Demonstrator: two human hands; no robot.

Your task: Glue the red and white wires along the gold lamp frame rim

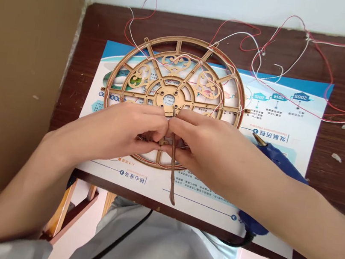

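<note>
Right hand (197, 138) gripping metal tool (173, 170), long axis bodyward | left hand (142, 127) alongside, can't tell its grip | gold frame (180, 99) beneath both

Workshop: glue gun (275, 158), wires (308, 37)

I'm looking at a dark brown table (338, 206) with a pale wall along its far side. A large printed sheet (203, 207) lies slantwise across its middle, reaching the near edge. Past the sheet, I see red and white wires (331, 43) straggling in loose loops over the wood at far left and far right. A whitish scrap (336, 157) sits to the right.
</note>
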